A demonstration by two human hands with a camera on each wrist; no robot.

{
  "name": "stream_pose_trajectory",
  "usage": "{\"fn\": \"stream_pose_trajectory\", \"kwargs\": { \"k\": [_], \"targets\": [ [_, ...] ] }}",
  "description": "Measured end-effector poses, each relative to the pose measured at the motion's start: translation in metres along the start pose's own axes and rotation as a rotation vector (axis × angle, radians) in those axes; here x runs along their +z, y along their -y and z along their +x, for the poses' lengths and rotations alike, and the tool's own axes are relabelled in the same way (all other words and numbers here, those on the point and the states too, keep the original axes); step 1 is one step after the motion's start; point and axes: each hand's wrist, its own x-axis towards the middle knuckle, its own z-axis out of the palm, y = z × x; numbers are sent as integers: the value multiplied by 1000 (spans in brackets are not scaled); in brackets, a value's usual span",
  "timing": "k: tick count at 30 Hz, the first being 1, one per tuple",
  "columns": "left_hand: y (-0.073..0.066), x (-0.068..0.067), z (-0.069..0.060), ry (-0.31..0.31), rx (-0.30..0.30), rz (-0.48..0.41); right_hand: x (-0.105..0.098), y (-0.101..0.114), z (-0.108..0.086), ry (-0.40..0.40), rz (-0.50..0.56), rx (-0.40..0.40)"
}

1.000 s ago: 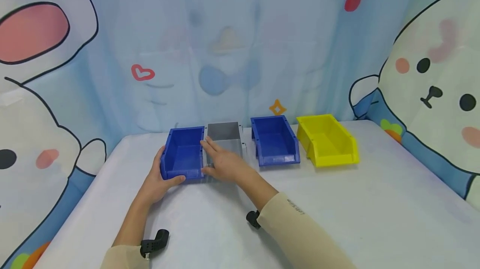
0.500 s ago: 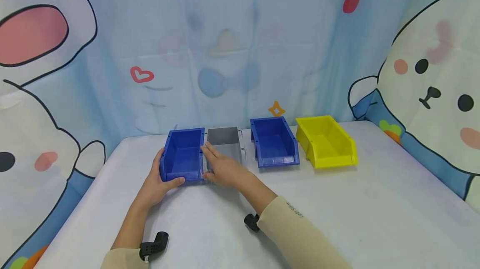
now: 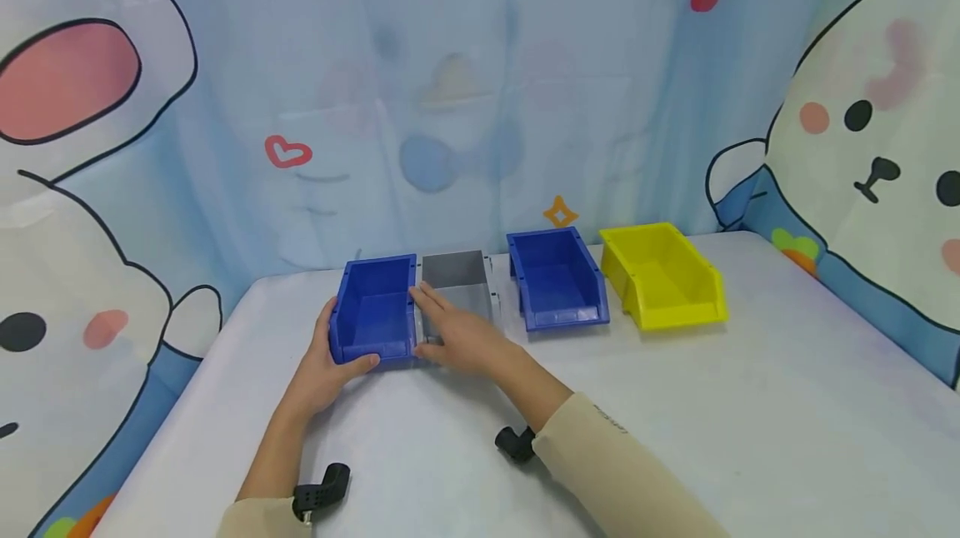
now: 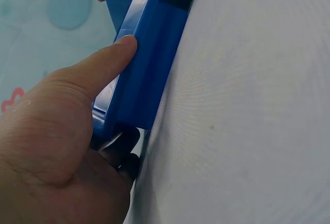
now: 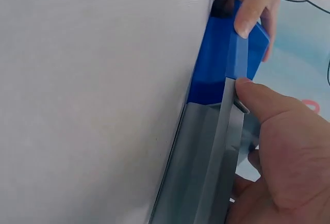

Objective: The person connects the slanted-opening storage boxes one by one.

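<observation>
Four bins on a white cloth (image 3: 787,421), almost nothing changed over the last second
The head view has shifted slightly, but bins and hands keep their arrangement, so this looks like steady holding rather than a fresh move: the left blue bin (image 3: 378,296) meets the grey bin (image 3: 453,268), with the right blue bin (image 3: 558,276) and yellow bin (image 3: 660,280) apart to the right; the left hand (image 3: 318,380) grips the left blue bin, thumb on its front lip, while the right hand (image 3: 472,340) lays nearly straight fingers against the adjoining walls; most left-hand fingers and part of the grey bin's interior are hidden, and how hard the right fingers press I cannot tell
</observation>
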Motion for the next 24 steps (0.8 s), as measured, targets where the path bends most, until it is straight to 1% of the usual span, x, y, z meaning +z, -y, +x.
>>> {"fn": "stream_pose_trajectory", "kwargs": {
  "k": [3,5,7,9,13,15,17,20,24],
  "targets": [
    [1,2,0,5,-5,-4,-1,-5,-3,-8,55,15],
    [1,3,1,4,-8,-7,-1,-7,-5,-26,74,13],
    [0,2,0,3,-13,-1,-2,-9,-6,-58,75,-6],
    [-1,1,0,-3,-13,1,-4,-9,-6,-100,69,-44],
    [-3,0,1,-8,-8,11,-9,-8,-11,-208,41,-111],
    [-3,1,1,-10,-6,15,-11,-7,-15,-265,31,-127],
    [-2,2,1,-6,-12,17,-12,-8,-19,-323,33,-125],
    [-2,2,0,-2,-23,19,-14,-11,-26,-421,80,-118],
    [-2,1,-1,-1,-22,12,-20,-18,-35,-541,134,-96]
  ]
}}
